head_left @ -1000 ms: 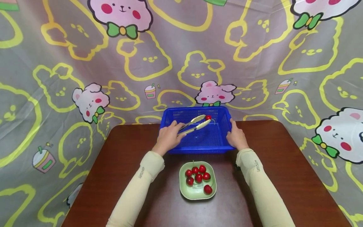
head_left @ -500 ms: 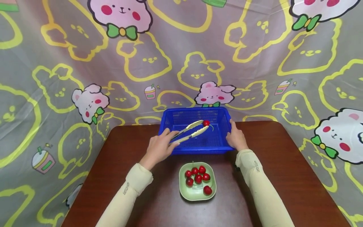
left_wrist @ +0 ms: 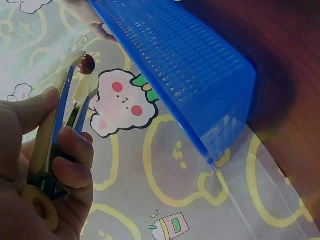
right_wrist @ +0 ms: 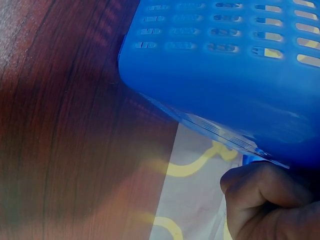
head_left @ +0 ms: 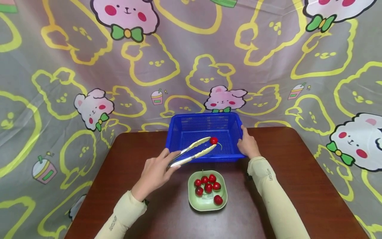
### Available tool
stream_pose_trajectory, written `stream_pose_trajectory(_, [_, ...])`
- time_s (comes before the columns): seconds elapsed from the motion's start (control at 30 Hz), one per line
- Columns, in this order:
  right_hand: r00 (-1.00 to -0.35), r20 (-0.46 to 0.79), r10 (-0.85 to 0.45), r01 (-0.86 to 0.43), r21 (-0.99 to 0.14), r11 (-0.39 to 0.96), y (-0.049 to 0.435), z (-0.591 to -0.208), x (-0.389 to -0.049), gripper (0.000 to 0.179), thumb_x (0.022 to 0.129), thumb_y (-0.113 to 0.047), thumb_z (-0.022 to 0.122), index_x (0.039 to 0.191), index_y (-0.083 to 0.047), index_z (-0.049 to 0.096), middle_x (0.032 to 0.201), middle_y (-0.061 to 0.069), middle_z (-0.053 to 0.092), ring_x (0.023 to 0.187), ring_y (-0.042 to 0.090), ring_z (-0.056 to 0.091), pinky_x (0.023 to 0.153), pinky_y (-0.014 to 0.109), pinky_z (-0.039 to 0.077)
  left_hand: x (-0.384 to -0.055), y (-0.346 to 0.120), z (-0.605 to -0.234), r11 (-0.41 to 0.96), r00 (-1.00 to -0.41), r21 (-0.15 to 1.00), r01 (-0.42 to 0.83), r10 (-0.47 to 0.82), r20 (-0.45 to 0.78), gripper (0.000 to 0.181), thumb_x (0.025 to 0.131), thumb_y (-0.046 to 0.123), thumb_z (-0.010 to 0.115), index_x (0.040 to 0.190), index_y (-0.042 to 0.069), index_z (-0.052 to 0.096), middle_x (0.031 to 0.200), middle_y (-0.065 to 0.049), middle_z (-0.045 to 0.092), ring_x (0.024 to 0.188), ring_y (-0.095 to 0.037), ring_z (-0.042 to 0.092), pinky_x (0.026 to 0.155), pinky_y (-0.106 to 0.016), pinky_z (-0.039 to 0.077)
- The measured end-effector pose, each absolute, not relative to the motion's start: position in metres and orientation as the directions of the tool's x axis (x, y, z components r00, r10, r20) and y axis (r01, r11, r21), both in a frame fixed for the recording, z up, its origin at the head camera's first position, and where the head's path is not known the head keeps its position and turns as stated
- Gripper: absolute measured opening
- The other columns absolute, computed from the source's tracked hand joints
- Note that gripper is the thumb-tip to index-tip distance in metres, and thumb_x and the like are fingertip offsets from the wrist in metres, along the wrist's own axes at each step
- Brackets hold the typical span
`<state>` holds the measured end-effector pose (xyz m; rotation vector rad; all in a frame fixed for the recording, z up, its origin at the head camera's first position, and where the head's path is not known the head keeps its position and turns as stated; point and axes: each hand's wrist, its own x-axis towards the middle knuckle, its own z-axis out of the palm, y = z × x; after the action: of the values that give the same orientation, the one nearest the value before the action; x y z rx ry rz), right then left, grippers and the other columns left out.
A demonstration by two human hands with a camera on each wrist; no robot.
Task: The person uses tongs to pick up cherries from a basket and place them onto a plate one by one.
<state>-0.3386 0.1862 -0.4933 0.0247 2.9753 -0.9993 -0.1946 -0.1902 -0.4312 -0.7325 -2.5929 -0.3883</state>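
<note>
My left hand [head_left: 157, 168] grips a pair of tongs [head_left: 191, 153] with cream tips and metal arms. Between the tips is a red cherry [head_left: 213, 140] with a green stem, above the front part of a blue plastic basket [head_left: 206, 156]. The left wrist view shows fingers and thumb curled round the tongs [left_wrist: 54, 125], the cherry [left_wrist: 86, 64] at their far end. My right hand [head_left: 249, 144] holds the basket's right rim; the right wrist view shows its curled fingers at the basket's edge [right_wrist: 215, 85]. A pale green dish [head_left: 206, 207] with several cherries [head_left: 208, 188] stands in front of the basket.
Everything stands on a dark brown wooden table [head_left: 125, 149]. A patterned cloth [head_left: 179, 43] with cartoon bears hangs close behind the basket and along both sides.
My left hand has drawn back toward the lower left, bringing the tongs and cherry from the basket's back part toward its front. My right hand stays on the rim.
</note>
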Motion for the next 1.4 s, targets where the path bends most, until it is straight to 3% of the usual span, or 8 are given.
stream_pose_trajectory(0.3, [-1.000,0.013,0.015,0.004,-0.603,0.797,0.186,-0.492,-0.338,0.068,0.103,-0.011,0.045,0.165,-0.008,0.016,0.139,0.041,0.053,0.120,0.057,0.058,0.103,0.064,0.044,-0.164,-0.207,-0.434,0.809,-0.777,0.187,0.557,0.428,0.462,0.046,0.092,0.035,0.078,0.136,0.023,0.068,0.083,0.009,0.042,0.051,0.002,0.022,0.046,-0.019,0.020])
stream_pose_trajectory(0.57, [-1.000,-0.005,0.017,0.016,-0.604,0.797,0.185,-0.492,-0.339,0.069,0.103,-0.012,0.045,0.165,-0.009,0.015,0.141,0.040,0.052,0.122,0.056,0.057,0.103,0.064,0.044,-0.143,-0.217,-0.442,0.772,-0.729,0.175,0.611,0.463,0.504,0.049,0.087,0.032,0.083,0.134,0.025,0.068,0.083,0.011,0.041,0.052,0.008,0.025,0.048,-0.014,0.021])
stream_pose_trajectory(0.73, [-1.000,-0.010,0.018,0.021,-0.601,0.799,0.186,-0.492,-0.338,0.069,0.104,-0.012,0.045,0.165,-0.009,0.014,0.142,0.040,0.051,0.121,0.056,0.057,0.103,0.064,0.044,-0.133,-0.221,-0.443,0.754,-0.732,0.202,0.625,0.477,0.486,0.050,0.088,0.031,0.082,0.136,0.027,0.067,0.083,0.010,0.044,0.054,0.008,0.024,0.049,-0.012,0.022])
stream_pose_trajectory(1.2, [-1.000,0.001,0.012,0.009,-0.601,0.800,0.187,-0.492,-0.340,0.069,0.104,-0.012,0.045,0.165,-0.008,0.014,0.139,0.041,0.052,0.117,0.056,0.060,0.101,0.064,0.045,-0.127,-0.227,-0.451,0.676,-0.676,0.203,0.709,0.567,0.470,0.053,0.085,0.029,0.085,0.136,0.026,0.067,0.085,0.010,0.046,0.055,0.012,0.024,0.051,-0.007,0.020])
stream_pose_trajectory(1.4, [-1.000,-0.008,0.018,0.019,-0.600,0.800,0.186,-0.492,-0.339,0.069,0.104,-0.011,0.045,0.165,-0.008,0.014,0.139,0.041,0.052,0.115,0.055,0.060,0.100,0.064,0.046,-0.126,-0.230,-0.456,0.660,-0.680,0.222,0.717,0.595,0.428,0.050,0.088,0.032,0.083,0.135,0.027,0.067,0.085,0.014,0.043,0.055,0.013,0.024,0.052,-0.007,0.020])
